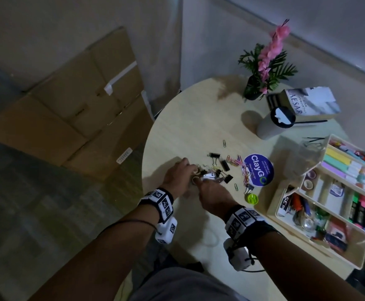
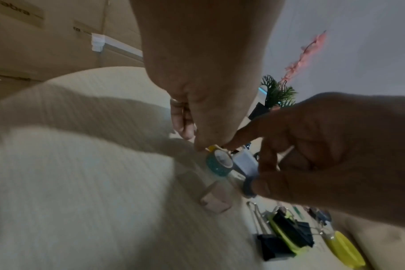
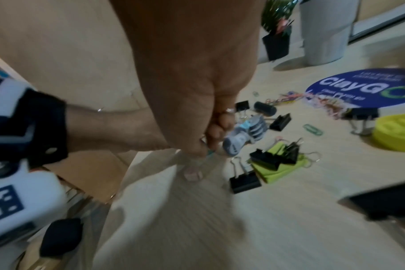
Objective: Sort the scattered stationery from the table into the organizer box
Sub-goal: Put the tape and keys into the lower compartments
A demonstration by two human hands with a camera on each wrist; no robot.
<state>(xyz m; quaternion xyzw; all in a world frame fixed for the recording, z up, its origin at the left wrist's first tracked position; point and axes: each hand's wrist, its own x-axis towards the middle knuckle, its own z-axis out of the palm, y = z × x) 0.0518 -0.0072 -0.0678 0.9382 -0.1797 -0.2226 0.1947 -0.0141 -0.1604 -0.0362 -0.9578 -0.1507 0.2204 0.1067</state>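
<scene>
**Both hands close on small tape rolls amid scattered clips**

Two hands meet over a pile of loose stationery near the left edge of a round worktop (image 1: 177,118). The left hand (image 1: 178,172) has its fingers curled down at a small teal tape roll (image 2: 219,163) standing on edge on the worktop; the wrist views suggest a fingertip pinch at its top rim, though blur leaves the contact unclear. The right hand (image 1: 215,196) reaches in beside it, thumb and forefinger curled around what seems to be a second, darker roll (image 2: 249,184); how firm that grip is cannot be told. Black binder clips (image 3: 244,181), a lime-green folded piece (image 3: 278,169), coloured paper clips (image 1: 233,160) and a lime-green disc (image 1: 252,199) lie just to the right, some on a round blue sticker (image 1: 258,170). The organizer box (image 1: 285,187) stands open at the right of the worktop, well apart from the pile, its compartments already holding markers, pens and tape. The rolls look light and stiff, likely to roll off if released on edge; a pinch across the rim, or a finger through the core, seems the surest hold. The clips are small and springy, best gathered by their wire arms.
</scene>
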